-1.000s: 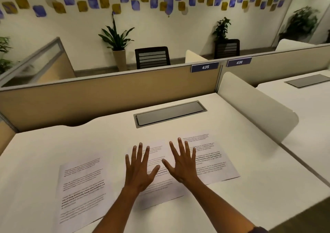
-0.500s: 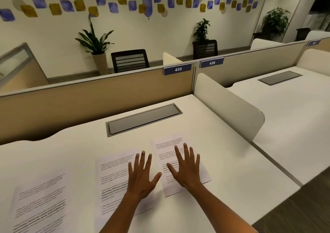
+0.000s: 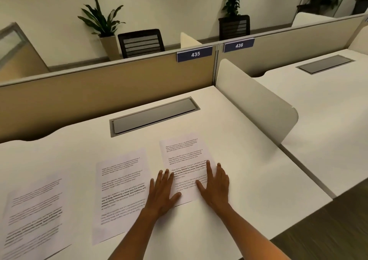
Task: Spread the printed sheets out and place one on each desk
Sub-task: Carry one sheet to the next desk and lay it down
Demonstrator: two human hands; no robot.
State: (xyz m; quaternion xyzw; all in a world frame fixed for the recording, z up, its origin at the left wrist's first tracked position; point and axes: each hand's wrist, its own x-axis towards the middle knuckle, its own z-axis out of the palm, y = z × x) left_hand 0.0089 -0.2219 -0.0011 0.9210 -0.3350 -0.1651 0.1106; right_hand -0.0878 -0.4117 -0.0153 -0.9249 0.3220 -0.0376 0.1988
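Note:
Three printed sheets lie side by side on the white desk point(image 3: 249, 180) marked 435. The left sheet point(image 3: 33, 214) is at the frame's left edge, the middle sheet point(image 3: 121, 192) sits apart from it, and the right sheet point(image 3: 185, 158) lies furthest right. My left hand point(image 3: 162, 194) rests flat with straight fingers on the right sheet's lower left edge, between it and the middle sheet. On that sheet's lower right part my right hand point(image 3: 216, 184) presses flat, fingers spread. A second white desk point(image 3: 328, 110), marked 436, stands to the right.
A rounded white divider panel point(image 3: 256, 100) separates the two desks. Each desk has a grey cable hatch point(image 3: 153, 116) near the tan back partition point(image 3: 99, 92). Chairs and potted plants stand behind the partition. Dark floor point(image 3: 338, 230) shows at the lower right.
The view has swung right and the sheets have been spread apart. The right sheet slid clear of the middle one, and both hands now lie on it.

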